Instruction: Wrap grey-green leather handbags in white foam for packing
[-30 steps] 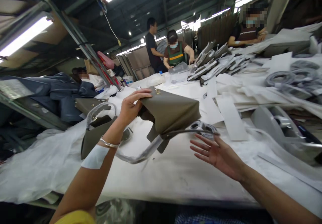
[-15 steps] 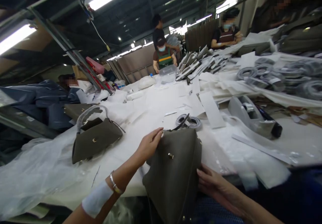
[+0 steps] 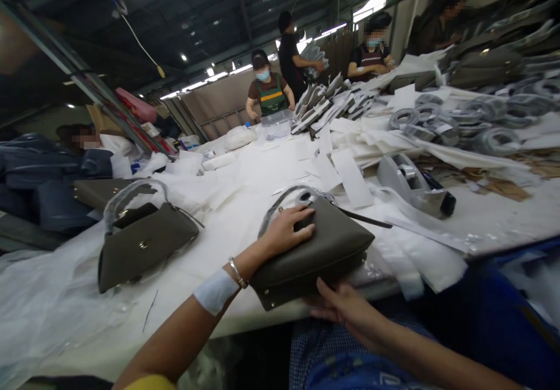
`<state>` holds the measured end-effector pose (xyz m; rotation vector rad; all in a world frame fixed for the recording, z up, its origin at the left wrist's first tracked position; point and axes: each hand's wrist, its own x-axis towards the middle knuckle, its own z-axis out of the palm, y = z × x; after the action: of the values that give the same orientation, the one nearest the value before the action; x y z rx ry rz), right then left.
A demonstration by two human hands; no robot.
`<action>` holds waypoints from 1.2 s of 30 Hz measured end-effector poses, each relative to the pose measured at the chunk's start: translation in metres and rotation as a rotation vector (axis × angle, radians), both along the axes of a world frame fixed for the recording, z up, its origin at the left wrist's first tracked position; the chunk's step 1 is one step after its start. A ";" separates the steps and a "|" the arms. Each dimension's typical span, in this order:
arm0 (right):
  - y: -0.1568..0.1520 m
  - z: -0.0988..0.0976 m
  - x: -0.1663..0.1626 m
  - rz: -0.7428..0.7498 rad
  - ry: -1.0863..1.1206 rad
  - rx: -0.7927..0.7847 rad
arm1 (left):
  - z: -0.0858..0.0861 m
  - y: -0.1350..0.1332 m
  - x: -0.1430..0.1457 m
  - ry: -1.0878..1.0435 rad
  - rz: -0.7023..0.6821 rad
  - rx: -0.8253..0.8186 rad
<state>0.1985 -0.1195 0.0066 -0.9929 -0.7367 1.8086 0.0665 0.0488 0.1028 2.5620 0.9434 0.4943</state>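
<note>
One bag (image 3: 330, 241): tipped on its side at the near edge of the table (image 3: 254, 174), between the two hands, its base turned toward the person.
Long axis: laid crosswise to the body, roughly along the table's edge, slanted from near left to farther right.
Left hand (image 3: 284, 232): laid over the bag's upper side, nearer the handle (image 3: 275, 203); thumb and fingers are spread apart, but whether anything is pinched cannot be told.
Right hand (image 3: 336, 305): placed low, nearer the base; the thumb is set by the bottom edge, the fingers are partly hidden beneath, and their hold cannot be told.
Handle: arched beyond the left hand.
Strap (image 3: 367, 219): pointed out to the right.
Second bag (image 3: 153, 244): rested on the table, well apart, leftward.
Tape dispenser (image 3: 400, 180): set beyond the bag, rightward.
</note>
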 end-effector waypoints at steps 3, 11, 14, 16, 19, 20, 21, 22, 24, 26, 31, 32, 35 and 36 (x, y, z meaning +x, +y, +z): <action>0.003 0.014 0.024 0.238 -0.355 0.175 | 0.013 0.010 -0.012 -0.008 0.041 0.014; 0.049 0.058 0.089 0.014 -1.309 1.213 | -0.003 -0.061 -0.071 0.263 -0.019 0.116; 0.075 0.053 0.090 0.189 -1.393 1.355 | -0.020 -0.073 -0.071 0.348 0.038 0.245; 0.086 0.043 0.090 0.225 -1.428 1.383 | -0.032 -0.074 -0.069 0.383 0.061 0.292; 0.091 0.021 0.091 0.229 -1.455 1.395 | -0.054 -0.075 -0.070 0.410 0.071 0.333; 0.091 0.012 0.092 0.241 -1.452 1.395 | -0.062 -0.076 -0.071 0.407 0.077 0.336; 0.089 0.005 0.093 0.257 -1.445 1.387 | -0.070 -0.079 -0.073 0.395 0.088 0.332; 0.087 -0.002 0.095 0.274 -1.431 1.373 | -0.077 -0.082 -0.075 0.374 0.097 0.317; 0.082 -0.010 0.098 0.315 -1.387 1.333 | -0.086 -0.090 -0.077 0.318 0.103 0.264; 0.080 -0.010 0.102 0.358 -1.332 1.278 | -0.089 -0.097 -0.076 0.267 0.101 0.213; 0.104 0.027 0.090 0.415 -1.242 1.104 | -0.089 -0.102 -0.066 0.202 0.151 0.200; 0.116 0.039 0.079 0.428 -1.227 1.098 | -0.090 -0.102 -0.065 0.191 0.157 0.209; 0.164 0.067 0.028 0.450 -1.173 1.232 | -0.094 -0.101 -0.064 0.147 0.179 0.237; 0.184 0.072 0.006 0.460 -1.159 1.314 | -0.096 -0.101 -0.064 0.133 0.188 0.240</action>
<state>0.2047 0.0640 0.0786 -0.8237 -2.5354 0.4737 0.0026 -0.0526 0.0068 2.7620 1.2496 0.5218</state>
